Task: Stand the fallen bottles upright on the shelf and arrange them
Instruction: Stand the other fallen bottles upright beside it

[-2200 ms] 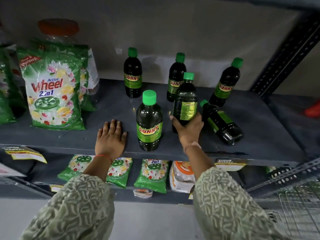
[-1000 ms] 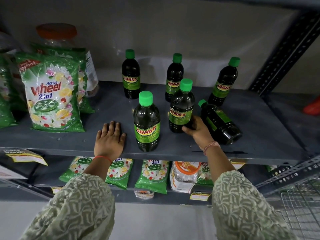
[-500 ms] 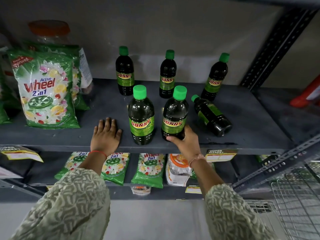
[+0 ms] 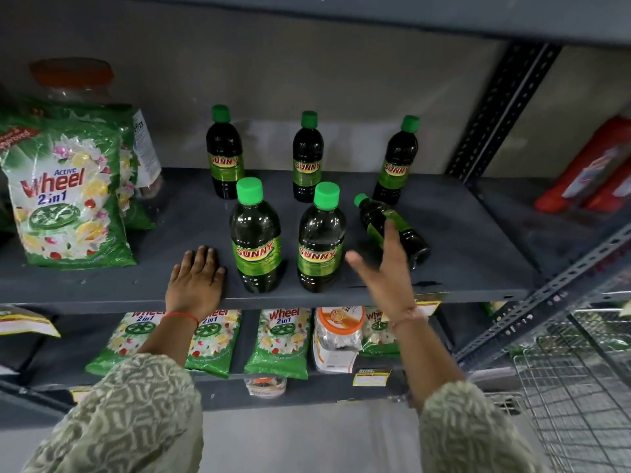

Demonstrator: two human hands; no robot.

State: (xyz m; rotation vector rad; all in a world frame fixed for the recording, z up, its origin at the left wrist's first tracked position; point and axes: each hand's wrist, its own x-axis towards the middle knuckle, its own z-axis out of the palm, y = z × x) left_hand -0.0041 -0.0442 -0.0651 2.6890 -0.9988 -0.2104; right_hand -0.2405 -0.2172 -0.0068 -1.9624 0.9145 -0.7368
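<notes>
Several dark bottles with green caps and "SUNNY" labels are on the grey shelf (image 4: 461, 233). Three stand along the back: left (image 4: 223, 155), middle (image 4: 307, 158), right (image 4: 397, 162). Two bigger-looking ones stand near the front edge, one (image 4: 255, 240) and one (image 4: 321, 244) side by side. One bottle (image 4: 375, 220) lies on its side at the right, cap pointing back-left. My right hand (image 4: 386, 264) hovers open in front of the fallen bottle, fingers spread, holding nothing. My left hand (image 4: 196, 278) rests flat on the shelf's front edge, left of the front bottles.
Green "Wheel" detergent bags (image 4: 68, 196) and an orange-lidded jar (image 4: 71, 76) stand at the shelf's left. Red packs (image 4: 594, 165) lie on the neighbouring shelf at right. More bags (image 4: 280, 339) and a jar (image 4: 336, 336) fill the lower shelf. A wire basket (image 4: 580, 387) sits bottom right.
My right hand set the second front bottle upright beside the first, let go of it, and moved right toward the lying bottle. My left hand stayed put.
</notes>
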